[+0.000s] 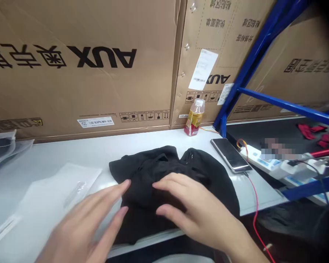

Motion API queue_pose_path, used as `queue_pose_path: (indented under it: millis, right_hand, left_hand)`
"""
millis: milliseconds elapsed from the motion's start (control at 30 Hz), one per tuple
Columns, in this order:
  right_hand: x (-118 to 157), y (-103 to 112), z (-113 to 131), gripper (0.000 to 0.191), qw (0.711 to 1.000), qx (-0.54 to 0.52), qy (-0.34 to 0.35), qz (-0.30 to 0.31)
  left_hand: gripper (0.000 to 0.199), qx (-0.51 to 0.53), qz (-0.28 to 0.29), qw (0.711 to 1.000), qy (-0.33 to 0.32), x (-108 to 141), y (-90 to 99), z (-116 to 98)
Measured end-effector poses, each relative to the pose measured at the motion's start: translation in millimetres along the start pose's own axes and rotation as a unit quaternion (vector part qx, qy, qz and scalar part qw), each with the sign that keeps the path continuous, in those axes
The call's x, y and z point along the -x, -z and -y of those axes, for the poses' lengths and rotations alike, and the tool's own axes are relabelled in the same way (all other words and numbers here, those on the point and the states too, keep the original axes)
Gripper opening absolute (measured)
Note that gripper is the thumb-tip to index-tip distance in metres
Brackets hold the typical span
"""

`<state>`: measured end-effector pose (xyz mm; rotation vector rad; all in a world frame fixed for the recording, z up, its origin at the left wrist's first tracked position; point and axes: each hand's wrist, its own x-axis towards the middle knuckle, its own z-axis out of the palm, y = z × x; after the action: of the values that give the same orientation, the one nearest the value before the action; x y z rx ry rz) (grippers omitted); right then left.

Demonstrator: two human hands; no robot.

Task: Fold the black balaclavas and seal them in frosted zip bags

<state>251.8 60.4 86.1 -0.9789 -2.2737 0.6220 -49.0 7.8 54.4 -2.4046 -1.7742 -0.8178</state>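
A black cloth garment (pixel 145 182) lies crumpled on the white table (pixel 98 146), reaching its front edge. My left hand (pixel 84 223) is at the garment's left side, slightly blurred, with thumb and fingers apart and nothing between them. Over the middle of the cloth is my right hand (pixel 192 208), its thumb spread from its fingers and nothing held. Whether its fingertips touch the cloth cannot be made out. To the left of the garment rests a clear plastic bag (pixel 55 193).
Large cardboard boxes (pixel 84 91) stand behind the table. A drink bottle (pixel 194 117), a phone (pixel 230 155) with a red cable, a power strip (pixel 260 157) and a blue metal frame (pixel 290 106) are at the right. More plastic bags (pixel 5 153) lie far left. Part of another person's hand shows at the right edge.
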Motion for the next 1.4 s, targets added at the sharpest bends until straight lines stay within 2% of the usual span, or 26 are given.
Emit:
queue_pose_path:
  millis: [100, 167, 233, 300, 367, 467, 500, 533, 600, 667, 733, 800, 867, 933, 1000, 1067, 1167, 1233, 1333, 1400]
  right_hand:
    - [20, 3, -25, 0.028, 0.995, 0.058, -0.081, -0.033]
    - [30, 8, -44, 0.044, 0.987, 0.106, -0.115, -0.034]
    - [36, 13, -57, 0.059, 0.983, 0.131, -0.128, -0.009]
    - [38, 18, -64, 0.057, 0.982, 0.142, -0.122, 0.005]
    - [38, 22, -64, 0.047, 0.982, 0.159, -0.101, -0.031]
    - [39, 26, -60, 0.035, 0.968, 0.203, -0.06, -0.136]
    - [41, 27, -58, 0.035, 0.964, 0.216, -0.056, -0.143]
    - [43, 29, -56, 0.035, 0.966, 0.22, -0.059, -0.126]
    - [50, 31, -54, 0.028, 0.977, 0.193, -0.079, -0.043]
    - [57, 34, -54, 0.014, 0.987, 0.124, -0.097, 0.03]
    - [61, 37, -58, 0.018, 0.991, 0.056, -0.11, 0.053]
    - [61, 39, -62, 0.023, 0.991, 0.028, -0.13, 0.022]
    - [57, 38, -66, 0.017, 0.985, 0.043, -0.162, -0.024]
    - [52, 36, -70, 0.037, 0.979, 0.07, -0.188, -0.036]
    - [47, 31, -74, 0.046, 0.976, 0.084, -0.202, -0.011]
    - [41, 27, -78, 0.035, 0.973, 0.079, -0.217, 0.006]
    - [35, 25, -83, 0.016, 0.973, 0.043, -0.227, -0.004]
    - [33, 28, -85, 0.011, 0.975, 0.0, -0.215, -0.06]
    - [31, 36, -83, 0.01, 0.956, -0.06, -0.201, -0.203]
    - [29, 40, -76, 0.008, 0.94, -0.074, -0.175, -0.284]
  left_hand:
    - [0.054, -0.023, 0.069, 0.995, -0.068, -26, -22.6, -24]
    - [0.056, -0.03, 0.101, 0.99, -0.097, -39, -32.0, -27]
    - [0.057, -0.042, 0.123, 0.986, -0.108, -49, -36.1, -26]
    - [0.062, -0.067, 0.127, 0.984, -0.107, -56, -34.4, -26]
    - [0.062, -0.097, 0.083, 0.984, -0.123, -59, -28.3, -30]
    - [0.056, -0.141, -0.053, 0.976, -0.159, -53, -17.2, -40]
    - [0.057, -0.157, -0.075, 0.972, -0.157, -48, -14.4, -42]
    - [0.058, -0.171, -0.072, 0.971, -0.15, -44, -12.2, -43]
    - [0.054, -0.173, -0.004, 0.974, -0.147, -34, -8.9, -41]
    - [0.039, -0.126, 0.085, 0.971, -0.185, -26, -5.1, -35]
    - [0.034, -0.058, 0.148, 0.963, -0.218, -21, 0.3, -29]
    - [0.024, -0.012, 0.157, 0.967, -0.201, -23, 5.0, -25]
    - [0.02, 0.008, 0.126, 0.981, -0.145, -32, 4.9, -27]
    - [0.025, 0.015, 0.1, 0.991, -0.083, -47, -2.4, -31]
    - [0.039, 0.015, 0.118, 0.993, -0.024, -65, -14.8, -34]
    - [0.052, 0.017, 0.166, 0.986, 0.027, -79, -26.9, -35]
    - [0.053, 0.05, 0.227, 0.971, 0.058, -83, -33.9, -34]
    - [0.045, 0.088, 0.188, 0.976, 0.07, -77, -29.9, -33]
    - [0.034, 0.122, 0.013, 0.983, 0.134, -63, -19.1, -37]
    - [0.027, 0.133, -0.081, 0.978, 0.137, -60, -14.2, -41]
